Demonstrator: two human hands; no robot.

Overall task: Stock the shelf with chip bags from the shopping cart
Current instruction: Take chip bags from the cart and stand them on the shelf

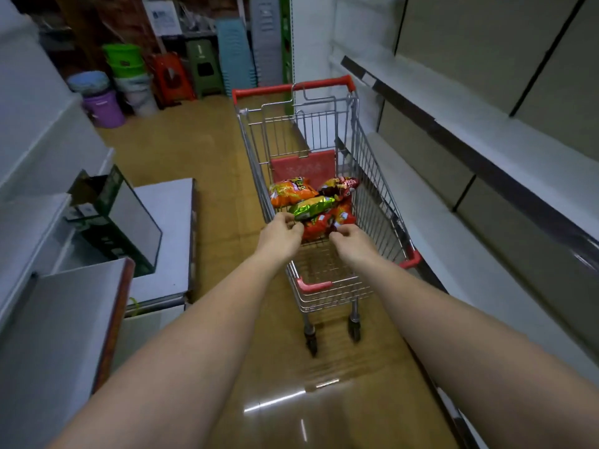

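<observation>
A wire shopping cart (376,176) with red trim stands in the aisle ahead of me. Several chip bags lie in its basket: an orange bag (290,192), a dark red bag (340,186), a green bag (312,206) and a red bag (324,223) nearest me. My left hand (281,234) and my right hand (350,239) are both inside the cart, fingers curled at the near edge of the red bag. The left fingers pinch its left corner and the right fingers pinch its right side. White shelves (453,147) run along the right.
Low white counters (162,228) and a dark open box (123,218) line the left side. Stacked plastic stools (207,69) and buckets (107,108) stand at the far end. The tan floor (201,144) runs between cart and counters.
</observation>
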